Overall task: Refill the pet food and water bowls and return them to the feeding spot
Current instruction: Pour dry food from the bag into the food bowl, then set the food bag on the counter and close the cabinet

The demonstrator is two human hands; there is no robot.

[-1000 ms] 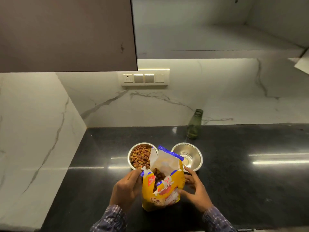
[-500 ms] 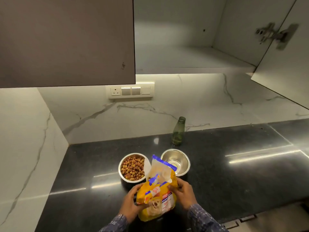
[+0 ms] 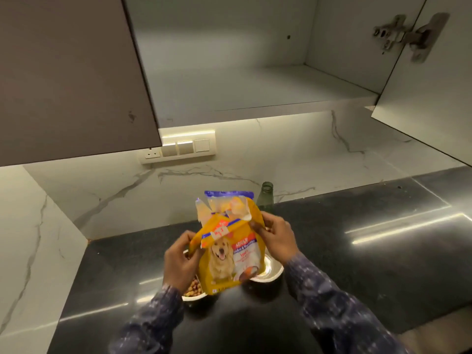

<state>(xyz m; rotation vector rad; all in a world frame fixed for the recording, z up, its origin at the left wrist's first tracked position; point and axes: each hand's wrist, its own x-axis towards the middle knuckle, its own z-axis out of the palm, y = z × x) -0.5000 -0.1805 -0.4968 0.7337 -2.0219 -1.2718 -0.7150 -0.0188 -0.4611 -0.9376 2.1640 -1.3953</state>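
Note:
A yellow dog food bag [image 3: 228,261] with a dog picture is held upright in the air above the black counter [image 3: 357,251]. My left hand [image 3: 180,261] grips its left edge and my right hand [image 3: 277,238] pinches its folded top on the right. Behind the bag, a steel bowl of brown kibble [image 3: 192,292] sits at the left, mostly hidden. A second steel bowl [image 3: 270,270] sits at the right, its inside mostly hidden. A green glass bottle [image 3: 265,198] stands open at the back against the marble wall.
An upper cabinet [image 3: 242,83] stands open above the counter with a bare shelf; its door [image 3: 429,93] hangs open at the right. A closed dark cabinet door [image 3: 69,72] is at the left. A switch panel [image 3: 178,149] is on the marble backsplash.
The bag has been lifted off the counter and now hangs in front of both bowls. Its top flap is folded over. My view has tilted up toward the open cabinet.

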